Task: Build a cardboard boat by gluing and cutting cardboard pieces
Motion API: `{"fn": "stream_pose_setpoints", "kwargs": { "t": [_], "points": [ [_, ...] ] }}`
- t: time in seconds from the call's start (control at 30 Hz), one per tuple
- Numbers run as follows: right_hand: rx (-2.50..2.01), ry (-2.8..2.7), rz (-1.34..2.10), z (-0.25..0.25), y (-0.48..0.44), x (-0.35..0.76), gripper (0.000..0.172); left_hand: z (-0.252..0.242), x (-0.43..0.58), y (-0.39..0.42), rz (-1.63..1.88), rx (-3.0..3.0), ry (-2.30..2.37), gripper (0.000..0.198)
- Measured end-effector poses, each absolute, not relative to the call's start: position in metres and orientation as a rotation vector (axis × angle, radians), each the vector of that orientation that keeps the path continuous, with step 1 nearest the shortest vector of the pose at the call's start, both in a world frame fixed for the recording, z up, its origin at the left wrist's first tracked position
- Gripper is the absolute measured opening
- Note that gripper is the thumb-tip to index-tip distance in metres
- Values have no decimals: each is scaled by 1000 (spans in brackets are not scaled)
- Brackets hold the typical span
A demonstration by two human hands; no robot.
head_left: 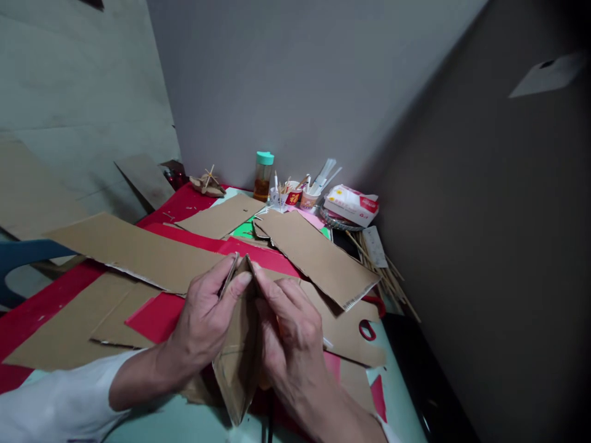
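Between my two hands is a folded piece of brown cardboard (236, 363), bent into a narrow trough with a pointed end toward me. My left hand (205, 307) grips its left wall near the far end, thumb on the inside. On the opposite wall, my right hand (293, 332) pinches the upper edge with fingers and thumb. Part of the right wall is hidden behind that hand. Below and around lie flat cardboard sheets, among them a long strip (133, 249) to the left and another cardboard strip (318, 255) beyond my right hand.
Red paper (159, 317) lies under the sheets. Red-handled scissors (367, 330) are at the right. Along the back stand a bottle with a green lid (263, 178), paper cups (294, 195) and a tissue pack (351, 205). Wooden sticks (392, 283) lie by the right edge.
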State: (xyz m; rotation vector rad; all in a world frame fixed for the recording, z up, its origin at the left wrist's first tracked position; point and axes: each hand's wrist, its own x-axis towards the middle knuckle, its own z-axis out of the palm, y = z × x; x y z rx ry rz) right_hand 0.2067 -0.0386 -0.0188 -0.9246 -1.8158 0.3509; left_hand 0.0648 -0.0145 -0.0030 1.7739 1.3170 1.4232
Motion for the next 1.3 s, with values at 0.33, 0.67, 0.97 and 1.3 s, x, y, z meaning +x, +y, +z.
{"fn": "stream_pose_setpoints", "kwargs": {
  "t": [0.33,0.67,0.97,1.3],
  "points": [
    [-878,-1812,237,28,-21,224,51,46,86,1,1538,1849,1268,21],
    [-824,-1798,143,66,2,230,54,80,97,18,1653,1856,1129,16],
    [-901,-1818,163,55,16,232,50,69,100,32,1661,1813,1180,19],
    [-856,-1826,184,54,16,231,51,66,101,31,1671,1771,1184,19]
  ]
}}
